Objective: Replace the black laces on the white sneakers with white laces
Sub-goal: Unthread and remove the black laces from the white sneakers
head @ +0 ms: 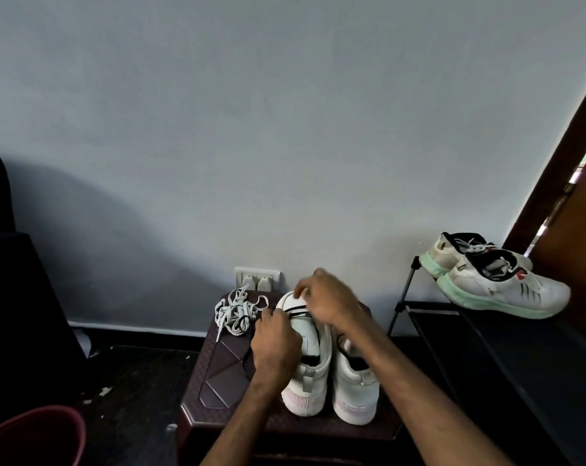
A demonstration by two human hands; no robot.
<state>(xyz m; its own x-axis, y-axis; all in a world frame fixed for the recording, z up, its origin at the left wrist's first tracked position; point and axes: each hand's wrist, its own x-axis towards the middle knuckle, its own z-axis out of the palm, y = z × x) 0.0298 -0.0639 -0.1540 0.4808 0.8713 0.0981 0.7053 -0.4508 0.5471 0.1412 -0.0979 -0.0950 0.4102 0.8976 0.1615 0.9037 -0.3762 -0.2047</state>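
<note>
1. Pale grey wall [285, 112]: directly behind the stool, filling the upper view.
2. Dark furniture [15, 297]: well to the left of the stool, mostly in shadow; type not identifiable.
3. Brown door [574, 230]: far right of the stool, beyond the rack.
4. Black rack [520, 348]: just right of the stool, carrying a spare pair of shoes [500, 284], white with green soles, on its top level.
5. Brown plastic stool [217, 375]: low centre, patterned top, back edge near the wall.
6. Red bucket [32, 435]: on the floor left of the stool and nearer the camera, cut off by the frame edge.
7. First white sneaker [310, 381]: upright on the stool top, near its middle, toe towards the wall, tongue exposed.
8. Second white sneaker [355, 388]: on the stool top at its right side, touching the first, same heading, partly hidden under the right forearm.
9. Right hand [328, 301]: over the toe end of the first sneaker, fingers bent downwards. Blurred, so grip on anything not determinable.
10. Left hand [276, 341]: at the left flank of the first sneaker, fingers curled and pinching the black lace.
11. White laces [238, 312]: loose tangled heap on the far left part of the stool top, just beside the first sneaker.
12. Wall socket [257, 279]: on the wall just behind the stool, two plugs inserted.
13. Black lace [298, 309]: threaded in a few bars across the toe end of the first sneaker, with a loose strand trailing over the stool top below the left hand.
</note>
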